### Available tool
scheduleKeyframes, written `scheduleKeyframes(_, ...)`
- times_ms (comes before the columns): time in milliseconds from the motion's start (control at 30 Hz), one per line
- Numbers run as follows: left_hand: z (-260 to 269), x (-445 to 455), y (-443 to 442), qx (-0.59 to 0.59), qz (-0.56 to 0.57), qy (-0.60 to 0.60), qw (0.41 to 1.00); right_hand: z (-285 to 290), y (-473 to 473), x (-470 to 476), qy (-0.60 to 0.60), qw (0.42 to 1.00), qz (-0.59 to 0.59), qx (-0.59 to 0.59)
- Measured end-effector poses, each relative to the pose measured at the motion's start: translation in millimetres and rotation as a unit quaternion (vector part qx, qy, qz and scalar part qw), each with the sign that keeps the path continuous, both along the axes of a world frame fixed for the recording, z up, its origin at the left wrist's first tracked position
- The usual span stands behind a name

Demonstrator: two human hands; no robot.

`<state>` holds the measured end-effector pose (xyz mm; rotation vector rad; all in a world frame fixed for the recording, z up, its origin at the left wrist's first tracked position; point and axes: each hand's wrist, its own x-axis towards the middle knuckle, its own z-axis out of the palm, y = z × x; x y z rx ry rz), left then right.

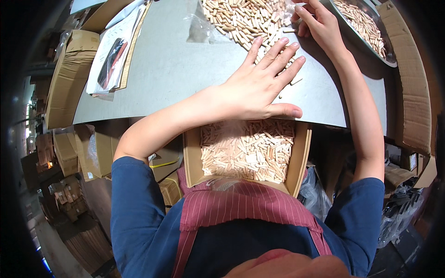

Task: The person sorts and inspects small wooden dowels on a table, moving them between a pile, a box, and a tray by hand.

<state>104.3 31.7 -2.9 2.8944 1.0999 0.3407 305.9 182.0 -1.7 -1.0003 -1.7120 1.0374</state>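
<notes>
A heap of short wooden dowel pins (243,17) lies on the grey tabletop (163,69), partly on clear plastic film (201,27). My left hand (264,83) is spread palm down at the near side of the heap, fingers apart, covering some dowels. Two or three loose pins lie beside its fingers. At the heap's right edge is my right hand (318,22), its fingers bent beside crumpled clear plastic; whether they grip it cannot be told. Below the table's front edge, an open cardboard box (193,156) in front of my body holds many more dowels (250,153).
A metal bowl (391,62) of dowels stands at the upper right beside a cardboard flap (412,80). Papers (100,66) with a dark, red-edged object (113,62) lie at the left. Cardboard boxes (99,153) and plastic bags (314,191) sit below the table.
</notes>
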Motion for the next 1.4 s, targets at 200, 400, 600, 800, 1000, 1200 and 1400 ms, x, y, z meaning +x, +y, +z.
scheduleKeyframes(200, 3, -7, -16, -0.005, -0.022, -0.012, 1.0, -5, 4, 4, -0.015, 1.0, 0.006, -0.009)
scheduleKeyframes(400, 9, -34, -44, -0.036, -0.06, 0.007, 0.998, -3, 5, 4, -0.017, 0.999, 0.012, -0.029)
scheduleKeyframes(600, 19, -65, -53, -0.122, -0.144, -0.068, 0.98, -1, 4, 6, 0.007, 0.999, 0.011, -0.037)
scheduleKeyframes(800, 17, -99, -54, -0.102, 0.037, -0.098, 0.989, -3, 2, 3, 0.028, 0.999, 0.011, -0.032)
scheduleKeyframes(1000, 13, -70, -53, -0.049, 0.035, 0.002, 0.998, -3, 0, -1, 0.04, 0.999, -0.028, -0.009)
scheduleKeyframes(1200, 2, -25, -22, -0.004, -0.015, -0.058, 0.998, 3, -4, -5, 0.052, 0.998, -0.027, -0.002)
scheduleKeyframes(1400, 0, 11, 2, 0.009, -0.095, -0.058, 0.994, -3, 0, -2, 0.029, 0.999, -0.011, 0.009)
